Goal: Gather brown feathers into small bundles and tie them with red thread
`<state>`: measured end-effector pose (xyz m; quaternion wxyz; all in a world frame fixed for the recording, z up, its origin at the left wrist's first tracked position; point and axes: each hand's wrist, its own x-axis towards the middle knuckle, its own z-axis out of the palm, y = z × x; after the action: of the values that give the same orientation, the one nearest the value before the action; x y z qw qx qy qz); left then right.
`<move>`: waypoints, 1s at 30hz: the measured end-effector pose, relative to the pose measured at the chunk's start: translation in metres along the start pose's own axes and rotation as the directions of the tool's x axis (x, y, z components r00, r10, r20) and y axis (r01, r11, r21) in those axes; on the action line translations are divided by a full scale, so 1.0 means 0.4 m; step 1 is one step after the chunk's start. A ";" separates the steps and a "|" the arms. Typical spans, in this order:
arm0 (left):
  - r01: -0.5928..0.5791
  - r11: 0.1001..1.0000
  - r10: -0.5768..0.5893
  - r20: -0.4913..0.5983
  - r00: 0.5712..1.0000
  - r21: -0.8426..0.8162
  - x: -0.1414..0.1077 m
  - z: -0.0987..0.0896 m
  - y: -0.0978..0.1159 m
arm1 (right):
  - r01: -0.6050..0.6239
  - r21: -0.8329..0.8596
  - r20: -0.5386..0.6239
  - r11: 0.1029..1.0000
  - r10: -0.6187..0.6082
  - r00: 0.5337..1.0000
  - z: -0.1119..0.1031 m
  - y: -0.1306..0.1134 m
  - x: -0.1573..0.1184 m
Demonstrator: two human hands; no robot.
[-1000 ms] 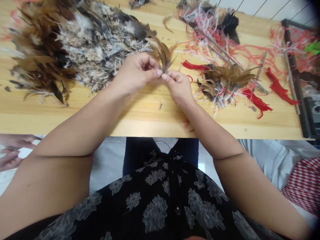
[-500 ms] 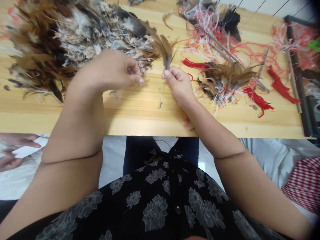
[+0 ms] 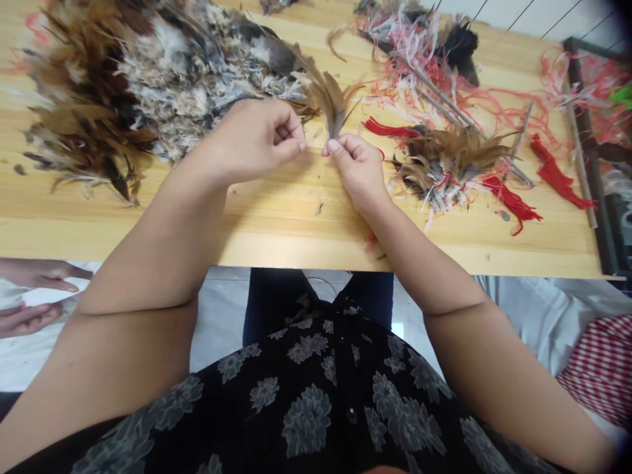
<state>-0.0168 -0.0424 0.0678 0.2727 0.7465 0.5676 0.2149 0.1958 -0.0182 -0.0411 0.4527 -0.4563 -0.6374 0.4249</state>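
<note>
My right hand (image 3: 358, 171) pinches the base of a single brown feather (image 3: 336, 105) between thumb and fingers, its tip pointing up and away. My left hand (image 3: 254, 139) is just left of that feather, with fingers curled and thumb against them, and I see nothing in its grip. Behind it lies a large heap of brown and grey-white feathers (image 3: 162, 79) on the pine table (image 3: 296, 243). A smaller bunch of brown feathers (image 3: 451, 164), tangled with red and white strands, lies to the right of my right hand.
Red tassels (image 3: 511, 201) and thin sticks (image 3: 439, 95) with pink-white strands lie on the far right of the table. A dark-framed tray (image 3: 587, 145) stands at its right edge. At lower left, a co-worker's hands (image 3: 34, 276) hold a white card (image 3: 49, 296).
My left hand first pinched beside the feather, pulled away left, and has come partway back. My right hand keeps the feather, which stays in nearly the same place.
</note>
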 end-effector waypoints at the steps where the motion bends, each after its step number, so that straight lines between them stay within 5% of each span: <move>1: -0.039 0.990 0.033 -0.050 0.998 -0.133 0.003 0.007 -0.004 | -0.007 0.006 0.006 1.000 0.007 1.000 0.002 -0.001 0.002; 4: -0.113 0.909 0.063 -0.134 0.989 -0.401 0.017 0.044 -0.015 | -0.032 0.027 0.017 0.999 0.032 0.999 0.007 -0.008 0.008; 7: -0.159 0.858 0.094 -0.156 0.983 -0.488 0.032 0.083 -0.024 | -0.027 0.060 0.032 0.998 0.025 0.999 0.010 -0.007 0.010; 13: -0.175 0.828 0.089 -0.183 0.979 -0.532 0.047 0.115 -0.035 | 0.012 0.095 0.081 0.995 -0.020 0.997 0.010 0.016 0.017; 18: -0.137 0.787 0.012 -0.208 0.978 -0.601 0.044 0.117 -0.021 | -0.064 0.120 0.060 0.991 0.057 0.997 0.016 -0.009 0.016; 22: -0.085 0.726 -0.019 -0.143 0.990 -0.683 0.040 0.117 -0.024 | -0.041 0.165 0.034 0.985 0.036 0.999 0.014 -0.029 0.004; 26: -0.028 0.732 -0.005 -0.046 0.999 -0.680 0.044 0.121 -0.043 | -0.051 0.185 0.051 0.981 0.042 0.998 0.012 -0.031 0.000; 30: -0.080 0.755 0.005 -0.117 0.993 -0.651 0.050 0.133 -0.045 | -0.094 0.147 0.055 0.985 0.087 0.995 0.015 -0.036 0.004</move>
<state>0.0088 -0.0281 0.0159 0.4805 0.6040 0.4534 0.4458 0.1870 -0.0207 -0.0283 0.4505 -0.4393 -0.5930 0.5025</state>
